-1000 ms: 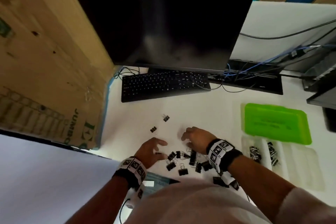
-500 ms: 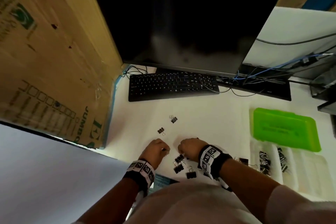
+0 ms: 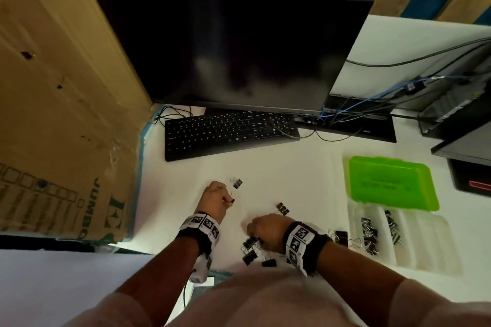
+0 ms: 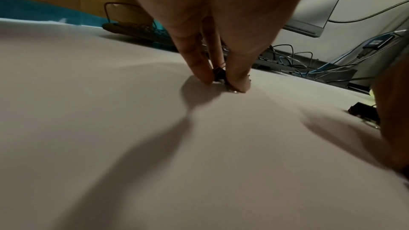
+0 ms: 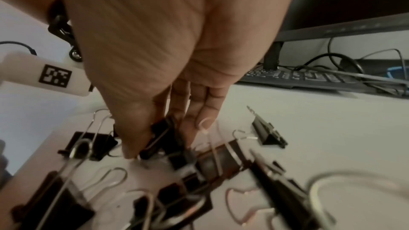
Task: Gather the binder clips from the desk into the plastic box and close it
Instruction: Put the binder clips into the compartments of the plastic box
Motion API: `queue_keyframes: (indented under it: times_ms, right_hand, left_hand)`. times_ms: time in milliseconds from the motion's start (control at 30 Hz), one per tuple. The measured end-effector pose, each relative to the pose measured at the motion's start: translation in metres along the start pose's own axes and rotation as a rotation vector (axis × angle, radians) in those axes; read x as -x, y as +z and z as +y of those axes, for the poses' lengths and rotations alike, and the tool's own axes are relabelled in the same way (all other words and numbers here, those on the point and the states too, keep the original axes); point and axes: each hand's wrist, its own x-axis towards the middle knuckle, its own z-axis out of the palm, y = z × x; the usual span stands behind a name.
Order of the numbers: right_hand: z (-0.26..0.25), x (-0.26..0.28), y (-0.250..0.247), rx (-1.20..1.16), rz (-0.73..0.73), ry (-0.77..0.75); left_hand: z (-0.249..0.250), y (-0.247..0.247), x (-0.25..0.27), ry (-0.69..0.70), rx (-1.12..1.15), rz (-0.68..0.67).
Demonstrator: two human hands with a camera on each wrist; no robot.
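Black binder clips lie scattered on the white desk (image 3: pixel 292 175). My left hand (image 3: pixel 216 198) pinches one small binder clip (image 4: pixel 219 74) between thumb and fingertips against the desk. My right hand (image 3: pixel 265 231) grips a binder clip (image 5: pixel 162 134) from the heap of clips (image 3: pixel 251 249) near the desk's front edge. One loose clip (image 3: pixel 236 182) lies just beyond the left hand, another (image 3: pixel 283 208) beyond the right. The clear plastic box (image 3: pixel 425 241) stands open at the right with several clips (image 3: pixel 370 236) inside; its green lid (image 3: pixel 390 186) lies behind it.
A black keyboard (image 3: pixel 228 133) and a dark monitor (image 3: pixel 233 48) stand at the back. A large cardboard box (image 3: pixel 61 114) walls the left side. Cables (image 3: pixel 353 111) and black equipment (image 3: pixel 462 141) crowd the back right. One clip (image 3: pixel 341 237) lies beside the box.
My left hand moved forward and closed on a small clip. My right hand drew back over the heap and closed on clips. The head view shifted.
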Motion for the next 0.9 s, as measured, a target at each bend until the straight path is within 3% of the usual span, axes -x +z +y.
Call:
queue_keyframes:
  times_ms: [67,300,467,600,667,800,900]
  right_hand:
    - [0.001,0.002,0.0,-0.03,0.037,0.003]
    - [0.034,0.012,-0.013,-0.264,0.147,0.133]
    - [0.054,0.016,-0.016,-0.352,0.128,0.201]
    - [0.064,0.02,-0.011,-0.43,0.202,0.253]
    - [0.059,0.022,-0.01,-0.359,0.193,0.25]
    - [0.037,0.017,0.001,0.061,0.113,0.148]
    - [0.026,0.008,0.01,0.215,0.151,0.101]
  left_hand:
    - [0.007,-0.001,-0.004,0.022,-0.072,-0.003]
    - [0.025,0.001,-0.027,0.109,-0.407,-0.221]
    - [0.025,0.007,-0.024,0.164,-0.407,-0.153]
    - [0.017,0.014,-0.014,0.179,-0.284,-0.105]
    - [0.009,0.017,-0.009,0.158,-0.197,-0.083]
    - [0.007,0.014,0.0,0.116,-0.128,-0.081]
    - [0.01,0.009,0.006,0.097,-0.068,-0.048]
